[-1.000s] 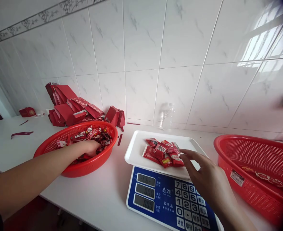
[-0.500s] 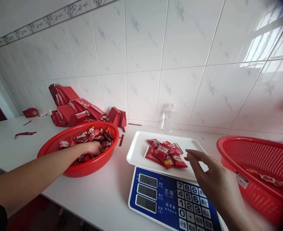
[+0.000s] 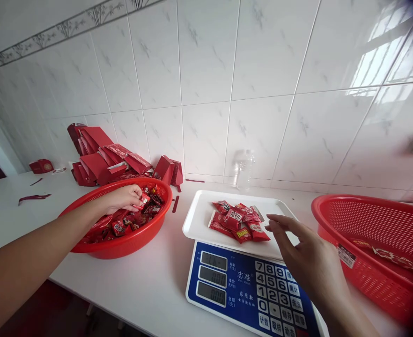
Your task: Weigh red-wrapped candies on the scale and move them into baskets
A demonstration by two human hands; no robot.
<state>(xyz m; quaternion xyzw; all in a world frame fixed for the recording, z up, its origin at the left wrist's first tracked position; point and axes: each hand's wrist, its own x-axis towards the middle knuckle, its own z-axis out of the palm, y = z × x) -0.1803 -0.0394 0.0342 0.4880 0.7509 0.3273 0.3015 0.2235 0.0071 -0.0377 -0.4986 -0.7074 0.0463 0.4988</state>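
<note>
My left hand (image 3: pixel 124 197) is lifted above the left red basket (image 3: pixel 124 241), fingers pinched on a small red candy packet (image 3: pixel 143 200). Several more red packets lie in that basket. My right hand (image 3: pixel 306 260) hovers over the blue digital scale (image 3: pixel 243 288), fingers spread and empty, just right of a pile of red candy packets (image 3: pixel 237 220) on the scale's white tray (image 3: pixel 199 217).
A second red basket (image 3: pixel 375 248) stands at the right with a few packets in it. Folded red boxes (image 3: pixel 103 159) are heaped against the tiled wall behind the left basket. A clear plastic bottle (image 3: pixel 244 171) stands behind the scale. Red paper scraps (image 3: pixel 33 198) lie at the far left.
My left hand has risen out of the candy heap in the left basket with a packet pinched in its fingers. My right hand has stayed beside the pile on the tray.
</note>
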